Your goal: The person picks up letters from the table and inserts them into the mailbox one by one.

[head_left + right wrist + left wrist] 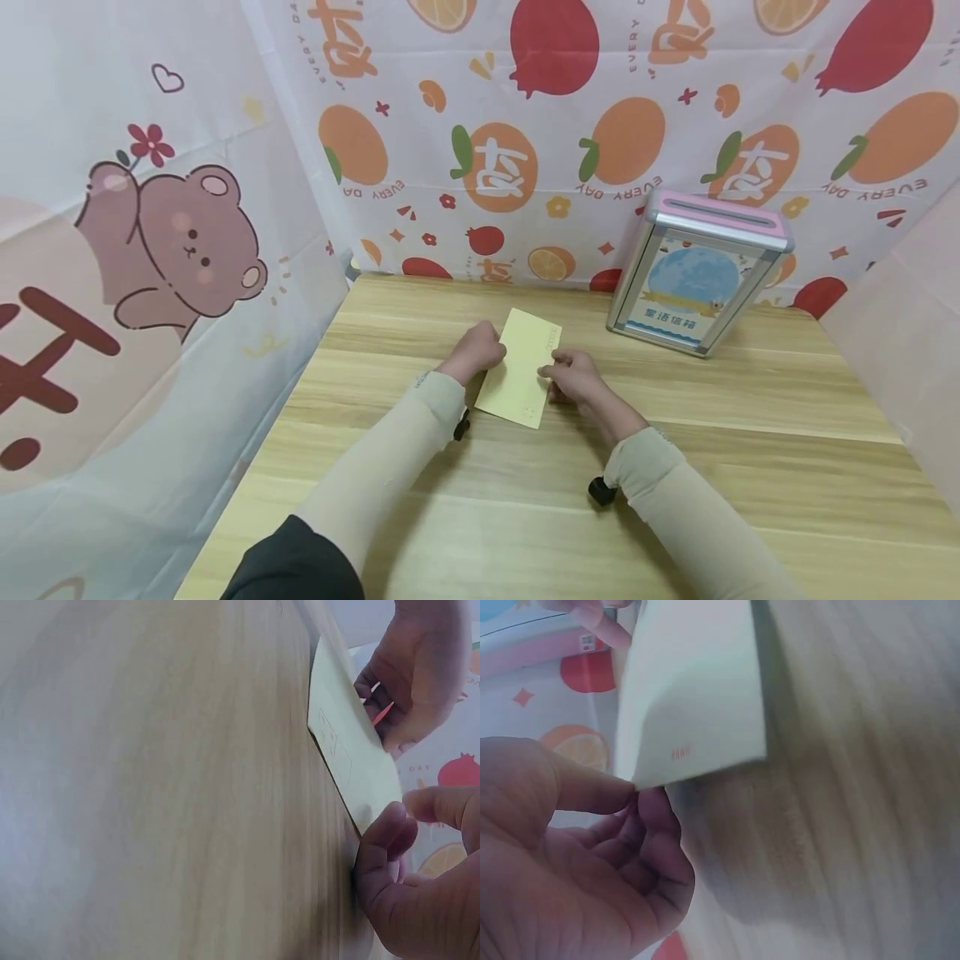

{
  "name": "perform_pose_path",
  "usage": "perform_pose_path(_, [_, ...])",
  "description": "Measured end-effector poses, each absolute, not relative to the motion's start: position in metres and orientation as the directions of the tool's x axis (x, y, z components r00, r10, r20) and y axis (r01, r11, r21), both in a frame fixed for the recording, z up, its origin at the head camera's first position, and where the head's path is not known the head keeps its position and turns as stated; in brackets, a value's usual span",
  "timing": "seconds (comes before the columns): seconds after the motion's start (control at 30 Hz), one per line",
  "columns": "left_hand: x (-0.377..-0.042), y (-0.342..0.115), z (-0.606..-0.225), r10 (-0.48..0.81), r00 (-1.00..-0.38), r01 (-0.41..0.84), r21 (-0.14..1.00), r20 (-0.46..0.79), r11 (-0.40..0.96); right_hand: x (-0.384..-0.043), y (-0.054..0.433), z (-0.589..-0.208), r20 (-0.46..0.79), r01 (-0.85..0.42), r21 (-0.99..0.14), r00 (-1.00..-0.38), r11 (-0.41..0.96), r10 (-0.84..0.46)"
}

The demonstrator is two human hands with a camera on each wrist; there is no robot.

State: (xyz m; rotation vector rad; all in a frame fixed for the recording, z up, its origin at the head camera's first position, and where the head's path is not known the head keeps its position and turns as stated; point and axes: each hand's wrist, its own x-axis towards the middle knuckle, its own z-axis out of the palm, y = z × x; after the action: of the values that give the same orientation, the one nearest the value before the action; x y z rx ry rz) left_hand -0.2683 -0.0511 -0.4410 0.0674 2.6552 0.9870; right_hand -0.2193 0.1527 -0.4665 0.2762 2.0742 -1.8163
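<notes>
A pale yellow envelope [519,371] with small reddish printed marks lies at a slant between the two hands, a little above the wooden table. My left hand [482,347] pinches its left edge; in the left wrist view, thumb and curled forefinger of that hand [592,840] meet at the envelope's [697,697] near corner. On the opposite edge, my right hand [576,379] holds the paper between thumb and fingers. The right wrist view has this hand [420,877] at the near end of the envelope [352,742], the other hand beyond it.
A silver-framed box [686,275] with a pink slotted top and a blue picture on its front stands at the back right of the table [480,533]. Behind hangs a fruit-patterned cloth [570,208]; a bear-printed cloth [187,242] hangs at the left.
</notes>
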Motion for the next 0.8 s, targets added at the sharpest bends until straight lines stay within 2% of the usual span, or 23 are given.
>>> perform_pose_path(0.13, [-0.267,-0.056,-0.443,0.189,-0.967,0.022,0.681,-0.172,0.732,-0.223,0.156,-0.467,-0.394,0.388,-0.917,-0.917,0.089,-0.061])
perform_pose_path(0.3, [-0.262,-0.058,-0.438,0.195,-0.973,0.054,0.693,-0.126,0.719,-0.226,0.159,-0.468,-0.419,0.417,-0.908,-0.906,0.036,-0.057])
perform_pose_path(0.57, [-0.245,-0.057,-0.419,0.194,-0.975,0.049,0.747,-0.108,0.663,-0.227,0.158,-0.464,-0.401,0.4,-0.916,-0.914,0.03,-0.052])
perform_pose_path(0.8, [-0.248,-0.048,-0.411,0.18,-0.981,0.173,0.765,0.076,0.62,-0.232,0.165,-0.439,-0.308,0.305,-0.948,-0.951,0.089,-0.028])
